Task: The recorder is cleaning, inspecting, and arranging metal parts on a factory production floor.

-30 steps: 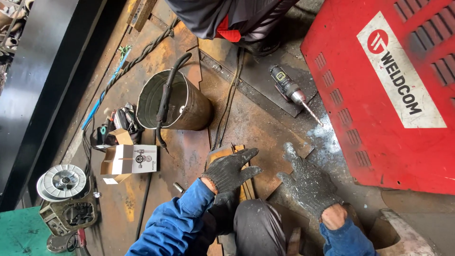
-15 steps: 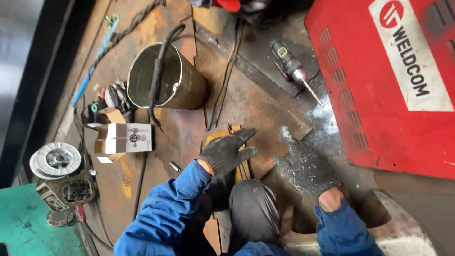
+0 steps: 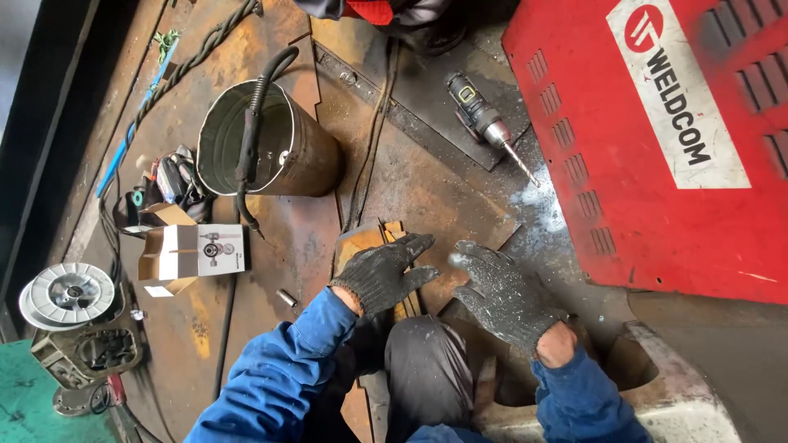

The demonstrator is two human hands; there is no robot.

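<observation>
My left hand point(image 3: 384, 273), in a dark knit glove and blue sleeve, rests palm down with fingers spread on a small rusty steel piece point(image 3: 359, 239) lying on the rusted floor plate point(image 3: 419, 193). My right hand point(image 3: 502, 292), gloved the same way, lies flat with spread fingers on the plate just to its right, near a patch of pale dust point(image 3: 538, 215). Neither hand holds anything. My knee in grey trousers point(image 3: 427, 369) sits below and between them.
A metal bucket point(image 3: 275, 148) with a black hose hanging in it stands at the upper left. A cordless drill point(image 3: 484, 123) lies beyond my hands. A red welding machine point(image 3: 665, 139) fills the right. A small cardboard box point(image 3: 193, 254) and a wire spool point(image 3: 70, 295) sit left. Another person's legs point(image 3: 386, 12) are at the top.
My right hand has slid left, closer to my left hand. The view has shifted slightly, and both hands stay flat on the plate.
</observation>
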